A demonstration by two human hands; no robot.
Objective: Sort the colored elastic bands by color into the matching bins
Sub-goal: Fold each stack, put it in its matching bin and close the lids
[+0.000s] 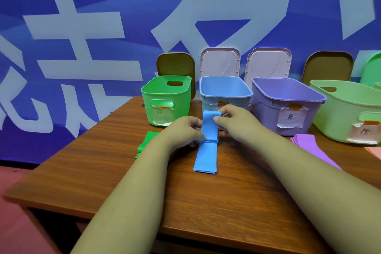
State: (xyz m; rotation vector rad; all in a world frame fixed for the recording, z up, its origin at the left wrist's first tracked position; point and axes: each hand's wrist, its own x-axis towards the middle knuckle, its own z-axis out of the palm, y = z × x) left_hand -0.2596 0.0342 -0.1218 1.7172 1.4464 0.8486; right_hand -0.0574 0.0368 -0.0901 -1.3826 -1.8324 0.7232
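Tabletop (103,171), lower centre: a smooth wood-grain surface with a faint sheen is shown. Blue band (206,159), centre: a thin, smooth, matt sheet of rubbery look; the green band (147,140) and purple bands (309,146) are finished alike. Green bin (148,109), blue bin (226,94), purple bin (266,109) and pale green bin (334,113), mid-frame: smooth moulded plastic, lightly glossy. Paper label (290,118): white, matt, creased. Backdrop (82,27), upper frame: printed, matt.

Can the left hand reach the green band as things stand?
Probably yes: the green band lies uncovered on the table right beside the left hand, though that hand now holds the blue band.
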